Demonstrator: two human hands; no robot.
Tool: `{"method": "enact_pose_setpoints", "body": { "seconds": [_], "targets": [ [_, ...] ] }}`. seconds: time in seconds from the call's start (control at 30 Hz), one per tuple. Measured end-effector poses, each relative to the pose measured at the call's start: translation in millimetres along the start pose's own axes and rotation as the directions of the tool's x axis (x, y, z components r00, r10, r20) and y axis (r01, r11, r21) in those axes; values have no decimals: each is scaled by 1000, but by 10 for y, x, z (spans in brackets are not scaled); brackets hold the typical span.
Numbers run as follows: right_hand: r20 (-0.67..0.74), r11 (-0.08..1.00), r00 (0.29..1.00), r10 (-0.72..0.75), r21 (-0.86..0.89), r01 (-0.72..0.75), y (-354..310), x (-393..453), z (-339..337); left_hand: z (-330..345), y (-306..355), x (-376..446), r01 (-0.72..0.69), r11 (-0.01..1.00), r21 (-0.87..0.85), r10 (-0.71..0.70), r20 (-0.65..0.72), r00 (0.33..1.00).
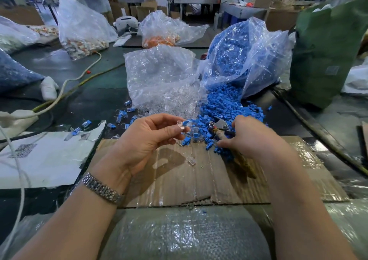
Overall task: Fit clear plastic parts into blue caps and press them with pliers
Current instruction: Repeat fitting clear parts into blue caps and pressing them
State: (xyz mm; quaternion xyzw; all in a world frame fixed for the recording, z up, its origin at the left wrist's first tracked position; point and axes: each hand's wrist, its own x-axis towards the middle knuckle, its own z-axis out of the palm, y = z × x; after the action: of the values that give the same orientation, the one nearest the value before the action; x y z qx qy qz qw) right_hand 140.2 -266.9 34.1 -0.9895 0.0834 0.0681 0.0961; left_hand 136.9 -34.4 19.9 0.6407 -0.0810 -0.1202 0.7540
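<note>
My left hand (151, 138) pinches a clear plastic part with a blue cap (184, 124) between thumb and fingertips, just above the cardboard sheet (179, 180). My right hand (251, 134) grips the wrapped handles of the pliers (220, 127), whose metal head lies on the heap of blue caps (225, 104). The caps spill from a clear bag (249, 54). Left of them a heap of clear parts (175, 100) pours out of another bag. One loose clear part (191, 161) lies on the cardboard.
Several assembled blue-and-clear pieces (123, 116) are scattered on the dark table at the left. A white torn sheet (45, 156) and cables lie further left. A green sack (330, 46) stands at the right, more filled bags behind. A woven sack (183, 235) lies nearest me.
</note>
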Motion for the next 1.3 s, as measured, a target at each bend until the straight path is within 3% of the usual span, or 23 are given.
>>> {"method": "enact_pose_setpoints", "body": {
  "seconds": [0.2,0.37,0.57,0.7,1.13,1.3],
  "targets": [
    [-52,999,998,-34,21,35,-44,2,28,-32,-5,18,-2,999,-46,1,-24,1000],
    [-60,959,996,-68,270,82,1,4,-64,-64,2,34,-28,996,-86,23,-64,998],
    [56,833,928,-369,462,303,-64,-173,-185,-62,-8,53,-42,988,-146,29,-91,995],
    [133,770,887,-442,563,299,-138,-222,-142,-17,-21,73,-66,987,-146,53,-91,994],
    [157,735,871,-466,617,282,-259,-244,-59,46,-58,75,-209,967,146,224,-94,970],
    [104,746,886,-452,590,311,-313,-221,6,5,-77,76,-231,951,205,260,-128,957]
  ]
}}
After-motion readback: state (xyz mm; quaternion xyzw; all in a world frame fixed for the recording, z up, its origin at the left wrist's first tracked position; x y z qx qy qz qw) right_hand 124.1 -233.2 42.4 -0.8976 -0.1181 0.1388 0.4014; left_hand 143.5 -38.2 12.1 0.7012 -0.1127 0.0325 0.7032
